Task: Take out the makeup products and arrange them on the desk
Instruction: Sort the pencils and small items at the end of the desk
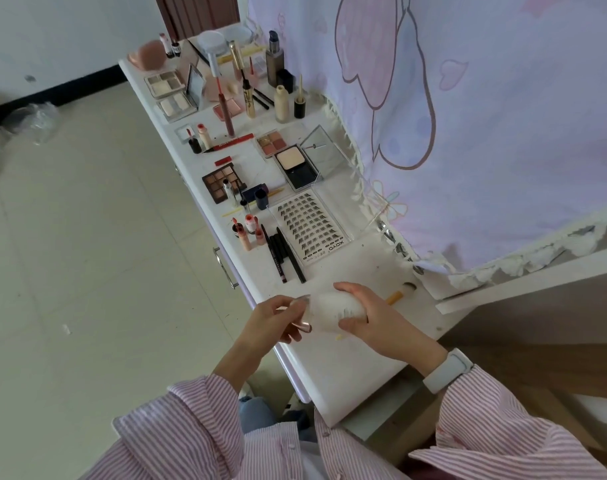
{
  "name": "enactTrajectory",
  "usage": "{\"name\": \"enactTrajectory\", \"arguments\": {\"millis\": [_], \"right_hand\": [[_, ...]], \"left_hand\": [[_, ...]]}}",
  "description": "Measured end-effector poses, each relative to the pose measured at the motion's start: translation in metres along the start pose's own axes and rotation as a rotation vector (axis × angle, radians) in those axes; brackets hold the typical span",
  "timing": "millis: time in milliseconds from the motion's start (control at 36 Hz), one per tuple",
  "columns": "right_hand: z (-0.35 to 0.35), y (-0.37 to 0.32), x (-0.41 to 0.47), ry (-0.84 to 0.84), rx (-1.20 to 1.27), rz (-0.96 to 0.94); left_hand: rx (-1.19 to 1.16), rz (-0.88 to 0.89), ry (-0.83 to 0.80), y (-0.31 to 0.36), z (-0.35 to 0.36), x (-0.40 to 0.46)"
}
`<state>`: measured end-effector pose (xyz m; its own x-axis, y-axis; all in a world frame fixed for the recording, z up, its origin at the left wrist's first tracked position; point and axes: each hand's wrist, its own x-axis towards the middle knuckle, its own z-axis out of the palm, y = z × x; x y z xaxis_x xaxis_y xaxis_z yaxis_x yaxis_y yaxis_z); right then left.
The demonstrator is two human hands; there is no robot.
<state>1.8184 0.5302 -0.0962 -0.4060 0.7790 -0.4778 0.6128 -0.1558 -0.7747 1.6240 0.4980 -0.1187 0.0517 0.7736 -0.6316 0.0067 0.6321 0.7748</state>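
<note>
Hands: right hand (368,317) wraps white frosted bottle (333,310), left hand (278,320) pinches its shiny pink cap (304,315), both over near end of surface (357,362) | tip: seat cap squarely, then stand bottle in bare spot near black pencils (284,254) | textures: matte rounded bottle, glossy white surface, clear lash tray (312,226).

Over the near end of the long white table (347,358), the right hand (374,317) is gripping a frosted white plastic bottle (333,306) lying sideways, while the left hand (278,320) is pinching its shiny pink cap (304,313). Just beyond, a yellow-handled brush (400,294) is lying on the table. Farther along, black pencils (284,254), a sheet of false lashes (310,225) and brown eyeshadow palettes (222,181) are sitting in rows.
</note>
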Motion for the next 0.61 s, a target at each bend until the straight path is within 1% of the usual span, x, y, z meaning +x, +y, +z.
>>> {"name": "enactTrajectory", "arguments": {"millis": [56, 139, 194, 250, 306, 361, 444, 500, 611], "right_hand": [[-0.004, 0.004, 0.001, 0.045, 0.029, 0.023], [-0.007, 0.006, 0.007, 0.135, 0.227, 0.102], [-0.003, 0.009, 0.013, 0.247, 0.363, 0.182], [0.001, 0.013, 0.021, 0.391, 0.446, 0.276], [0.004, 0.016, 0.028, 0.513, 0.473, 0.342], [0.005, 0.018, 0.034, 0.589, 0.463, 0.367], [0.005, 0.017, 0.043, 0.674, 0.454, 0.365], [0.005, 0.015, 0.048, 0.706, 0.424, 0.362], [0.003, 0.015, 0.055, 0.71, 0.329, 0.353]], "left_hand": [[-0.083, -0.007, 0.016, -0.003, -0.004, 0.002], [-0.241, -0.035, 0.023, -0.004, -0.004, 0.006], [-0.344, -0.054, 0.061, -0.006, 0.0, 0.008], [-0.407, -0.046, 0.104, -0.009, 0.005, 0.011], [-0.447, -0.041, 0.15, -0.012, 0.011, 0.015], [-0.466, -0.043, 0.189, -0.012, 0.018, 0.018], [-0.416, 0.015, 0.225, -0.009, 0.026, 0.024], [-0.328, 0.07, 0.239, -0.007, 0.03, 0.028], [-0.014, 0.165, 0.339, -0.001, 0.041, 0.038]]}}
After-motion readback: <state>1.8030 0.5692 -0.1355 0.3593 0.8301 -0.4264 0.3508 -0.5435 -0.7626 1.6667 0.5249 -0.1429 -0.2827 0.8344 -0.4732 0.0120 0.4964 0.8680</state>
